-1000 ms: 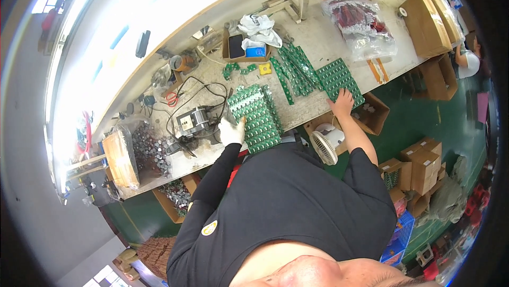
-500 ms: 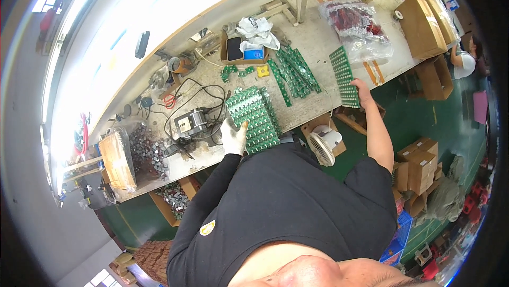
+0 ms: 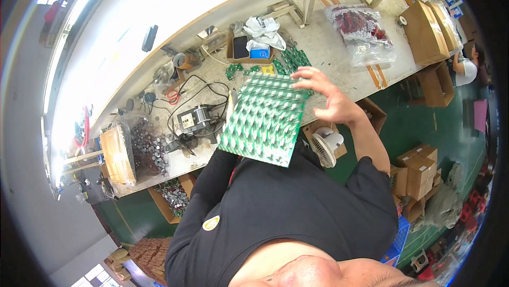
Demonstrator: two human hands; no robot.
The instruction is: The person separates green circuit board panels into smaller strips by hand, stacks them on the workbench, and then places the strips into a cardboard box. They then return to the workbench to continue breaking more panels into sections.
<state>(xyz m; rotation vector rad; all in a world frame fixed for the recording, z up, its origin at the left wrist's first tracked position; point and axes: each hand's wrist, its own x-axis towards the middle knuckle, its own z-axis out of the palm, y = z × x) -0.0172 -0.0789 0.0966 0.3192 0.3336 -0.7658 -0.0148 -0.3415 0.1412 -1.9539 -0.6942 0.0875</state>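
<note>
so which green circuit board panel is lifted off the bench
The large green circuit board panel raised near the right hand; the small green board pieces lie flat on the workbench.

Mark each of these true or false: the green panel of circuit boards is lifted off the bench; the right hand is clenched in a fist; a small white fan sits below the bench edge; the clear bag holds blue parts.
1. The green panel of circuit boards is lifted and tilted above the bench: true.
2. The right hand is clenched in a fist: false, its fingers are spread open beside the panel.
3. A small white fan sits below the bench edge: true.
4. The clear bag holds blue parts: false, they are red.
</note>
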